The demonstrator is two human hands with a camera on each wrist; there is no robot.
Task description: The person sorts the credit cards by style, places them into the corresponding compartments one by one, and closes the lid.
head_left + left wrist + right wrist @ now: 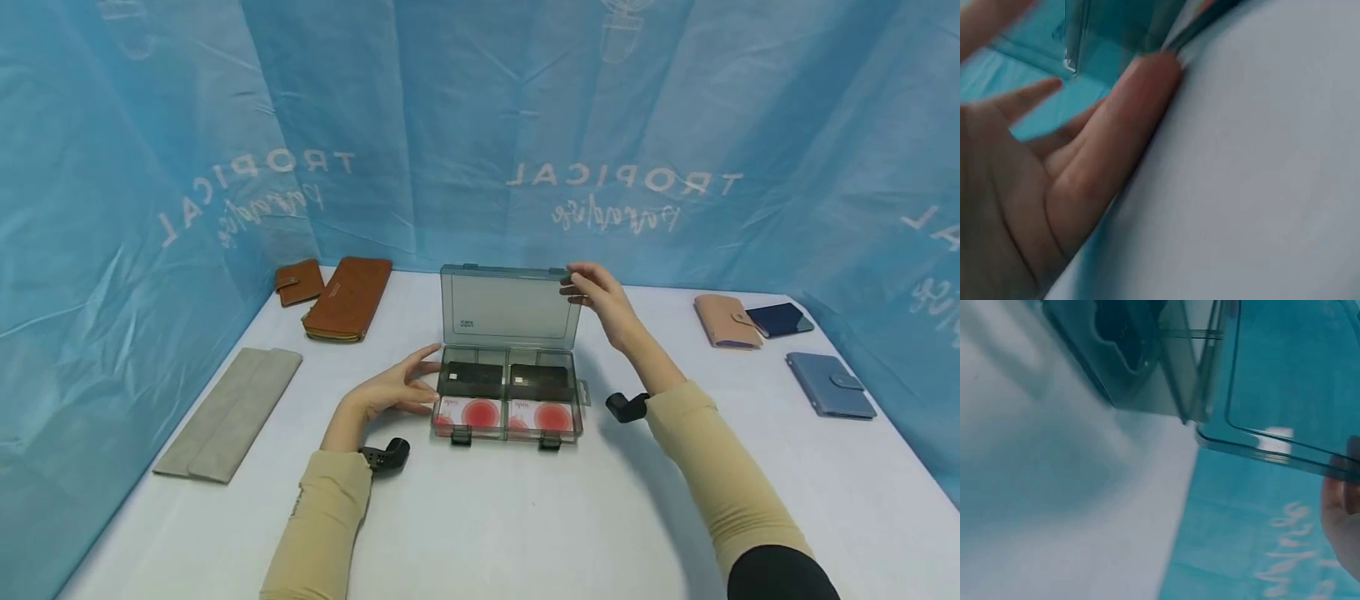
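In the head view, a clear grey plastic card box lies on the table with its hinged lid raised upright. Two black chip cards fill its back compartments, and two white-and-red cards the front ones. At the box's left side is my left hand, its fingers spread and the thumb touching the wall. My right hand pinches the lid's upper right corner. That grip on the lid's edge also shows in the right wrist view, where much of the hand is cut off.
On the left lie a small brown wallet, a long brown zip wallet and a grey folded case. To the right are a tan card holder, a dark blue card-like item and a blue card holder. Blue curtains surround the table.
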